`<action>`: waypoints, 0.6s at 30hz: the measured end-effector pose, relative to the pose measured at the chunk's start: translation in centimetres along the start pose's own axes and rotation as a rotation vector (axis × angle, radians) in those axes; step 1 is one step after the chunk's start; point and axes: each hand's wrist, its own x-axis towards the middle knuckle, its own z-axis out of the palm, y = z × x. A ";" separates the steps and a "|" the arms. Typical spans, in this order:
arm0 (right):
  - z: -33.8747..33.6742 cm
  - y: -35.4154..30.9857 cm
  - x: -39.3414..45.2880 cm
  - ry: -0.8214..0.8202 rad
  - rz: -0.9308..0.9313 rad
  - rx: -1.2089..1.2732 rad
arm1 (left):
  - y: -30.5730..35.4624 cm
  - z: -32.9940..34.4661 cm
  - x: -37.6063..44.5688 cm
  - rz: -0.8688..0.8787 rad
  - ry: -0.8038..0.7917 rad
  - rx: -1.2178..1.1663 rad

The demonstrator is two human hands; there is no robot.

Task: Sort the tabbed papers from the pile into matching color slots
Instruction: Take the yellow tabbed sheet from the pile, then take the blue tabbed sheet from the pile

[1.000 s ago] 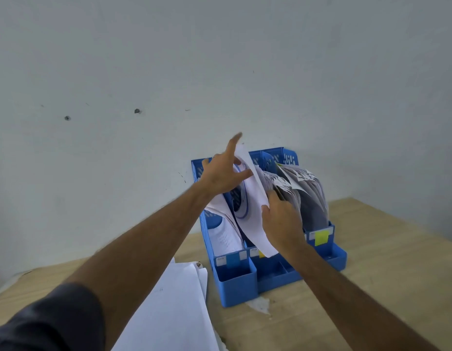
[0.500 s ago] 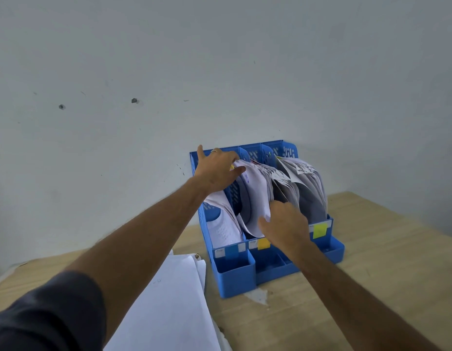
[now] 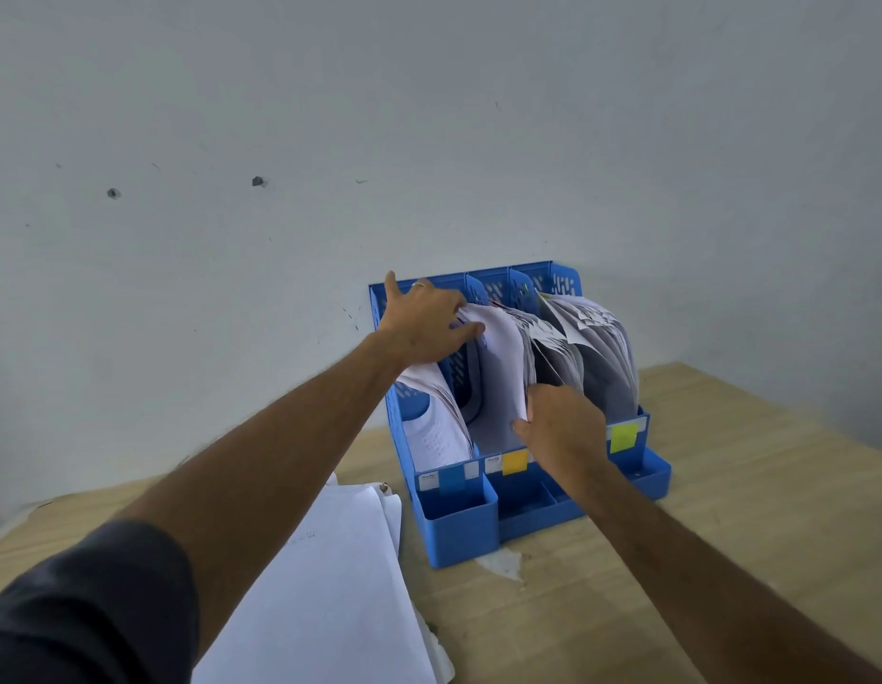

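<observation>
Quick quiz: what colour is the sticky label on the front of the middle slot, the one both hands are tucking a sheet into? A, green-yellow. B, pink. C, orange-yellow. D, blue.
C: the orange-yellow label sits under the middle slot, where the left hand and right hand press the sheet.

A plain pale grey painted wall (image 3: 429, 116) fills the upper part of the view, evenly lit by soft, diffuse light with no hard shadows. Two small dark holes (image 3: 257, 181) mark the wall left of its middle, one beside the other, with a few faint scuffs and scratches scattered near them. Below the wall and butted against it runs a light wooden table with a pale grain (image 3: 725, 486), whose far right corner meets the wall at the right side of the view.
</observation>
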 end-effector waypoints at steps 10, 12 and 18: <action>-2.0 -4.4 -1.9 0.190 -0.231 0.379 | -0.5 -1.0 -3.1 -0.018 -0.037 -0.259; -1.9 -6.7 -2.7 0.150 -0.348 0.491 | -2.0 -1.2 -5.3 0.012 0.095 -0.311; 2.5 -13.9 -5.1 -0.346 -0.448 0.512 | -8.9 -0.7 -13.1 -0.173 0.449 -0.572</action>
